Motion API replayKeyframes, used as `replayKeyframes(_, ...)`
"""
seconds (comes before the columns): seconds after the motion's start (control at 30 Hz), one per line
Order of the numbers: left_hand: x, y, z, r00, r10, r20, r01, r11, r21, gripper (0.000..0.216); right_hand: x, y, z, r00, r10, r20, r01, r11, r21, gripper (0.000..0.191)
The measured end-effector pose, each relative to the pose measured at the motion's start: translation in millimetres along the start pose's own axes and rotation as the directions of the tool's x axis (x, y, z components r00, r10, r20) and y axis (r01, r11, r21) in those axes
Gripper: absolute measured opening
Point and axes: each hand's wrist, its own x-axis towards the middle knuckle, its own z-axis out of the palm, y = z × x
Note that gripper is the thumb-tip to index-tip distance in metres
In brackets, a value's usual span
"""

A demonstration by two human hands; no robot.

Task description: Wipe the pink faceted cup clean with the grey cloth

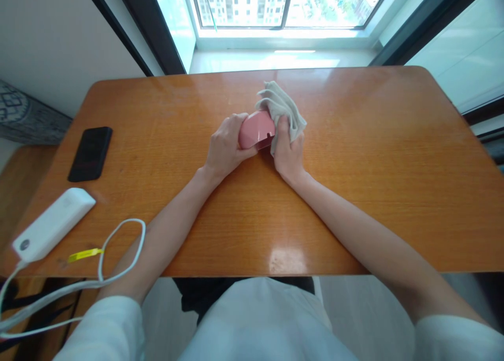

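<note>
A glossy pink case with a rounded shell and a small notch in its lower edge is held above the middle of the wooden table. My left hand grips its left side, thumb below and fingers over the top. In my right hand is a folded light grey cloth, pinched under the thumb. The cloth touches the right side of the pink case and covers part of it. The fingers of my right hand are mostly hidden behind the cloth.
On the left of the table lie a black phone and a white power strip. Its white cable loops by my left forearm, with a yellow tag. Beyond the far edge is a window.
</note>
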Motion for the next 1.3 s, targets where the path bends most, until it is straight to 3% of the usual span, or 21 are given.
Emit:
replayKeyframes(0.07,0.1,1.1,-0.8,1.0,0.008,-0.002,-0.008,1.0,0.018,0.061,4.5,11.4,-0.8,0.971,0.235,-0.034,-0.233,0.971,0.043,0.061)
replayKeyframes(0.13,-0.5,-0.2,-0.4,1.0,0.009,-0.007,-0.009,0.999,0.037,0.061,5.4,15.1,-2.0,0.969,0.247,-0.029,-0.245,0.968,0.047,0.062)
replayKeyframes(0.23,-2.0,-4.3,1.1,1.0,0.01,-0.01,-0.01,0.999,0.044,0.063,0.2,3.0,-3.2,0.997,-0.047,0.059,0.05,0.997,-0.056,0.058)
replayKeyframes(0.33,-3.7,-9.0,2.9,1.0,0.003,0.012,-0.004,0.998,0.059,0.055,-9.6,-18.3,-3.3,0.913,-0.31,0.266,0.362,0.916,-0.175,0.058)
replayKeyframes(0.43,-4.4,-10.5,4.1,0.999,-0.014,0.036,0.011,0.997,0.077,0.045,-15.7,-29.0,-2.1,0.832,-0.426,0.356,0.515,0.832,-0.208,0.057)
replayKeyframes(0.5,-3.8,-8.3,4.0,0.999,-0.021,0.028,0.019,0.998,0.066,0.046,-14.1,-25.0,-1.0,0.835,-0.477,0.273,0.534,0.824,-0.191,0.055)
replayKeyframes(0.57,-2.8,-4.7,3.1,1.0,-0.01,0.015,0.009,0.998,0.058,0.052,-8.2,-13.9,-0.1,0.915,-0.382,0.126,0.398,0.907,-0.137,0.055)
replayKeyframes(0.63,-1.9,-1.4,1.8,1.0,0.011,0.008,-0.012,0.998,0.062,0.057,-0.8,-0.9,0.2,0.996,-0.082,0.022,0.083,0.993,-0.083,0.063)
replayKeyframes(0.7,-1.6,0.1,0.7,1.0,0.017,0.006,-0.018,0.997,0.071,0.058,4.2,7.6,-0.2,0.978,0.209,-0.02,-0.21,0.975,-0.078,0.074)
replayKeyframes(0.73,-1.7,0.1,0.3,1.0,0.016,0.004,-0.016,0.997,0.075,0.059,5.1,8.7,-0.6,0.966,0.258,-0.02,-0.258,0.962,-0.085,0.077)
replayKeyframes(0.77,-1.9,-0.5,0.2,1.0,0.017,0.002,-0.017,0.997,0.077,0.059,4.8,7.4,-1.2,0.975,0.223,-0.007,-0.223,0.97,-0.095,0.076)
replayKeyframes(0.83,-2.7,-3.2,0.8,1.0,0.019,-0.003,-0.019,0.997,0.07,0.06,1.1,-0.6,-2.4,0.998,-0.029,0.064,0.037,0.991,-0.125,0.07)
replayKeyframes(0.87,-3.1,-5.3,1.4,1.0,0.02,-0.007,-0.019,0.998,0.062,0.06,-1.7,-6.3,-3.0,0.974,-0.188,0.124,0.206,0.967,-0.15,0.066)
replayKeyframes(0.93,-4.2,-10.1,3.4,1.0,0.025,-0.013,-0.025,0.998,0.054,0.056,-7.3,-17.7,-3.9,0.873,-0.407,0.27,0.463,0.865,-0.192,0.06)
replayKeyframes(1.0,-4.7,-13.9,5.6,0.999,0.035,-0.019,-0.034,0.997,0.065,0.055,-11.4,-25.9,-4.5,0.801,-0.468,0.374,0.562,0.803,-0.198,0.056)
replayKeyframes(1.03,-4.6,-14.6,6.5,0.999,0.041,-0.021,-0.039,0.997,0.071,0.056,-12.5,-28.1,-4.6,0.789,-0.473,0.392,0.574,0.796,-0.194,0.055)
replayKeyframes(1.1,-3.6,-13.0,7.2,0.999,0.04,-0.023,-0.038,0.997,0.071,0.057,-12.4,-28.9,-4.7,0.81,-0.461,0.362,0.547,0.817,-0.184,0.053)
replayKeyframes(1.2,-1.2,-5.8,6.0,1.0,0.029,-0.012,-0.029,0.998,0.063,0.055,-8.1,-21.3,-3.2,0.904,-0.374,0.207,0.408,0.9,-0.156,0.053)
replayKeyframes(1.3,-0.1,-0.7,3.7,1.0,0.024,-0.002,-0.024,0.997,0.079,0.058,-1.9,-5.0,-0.1,0.994,-0.089,0.069,0.094,0.992,-0.084,0.06)
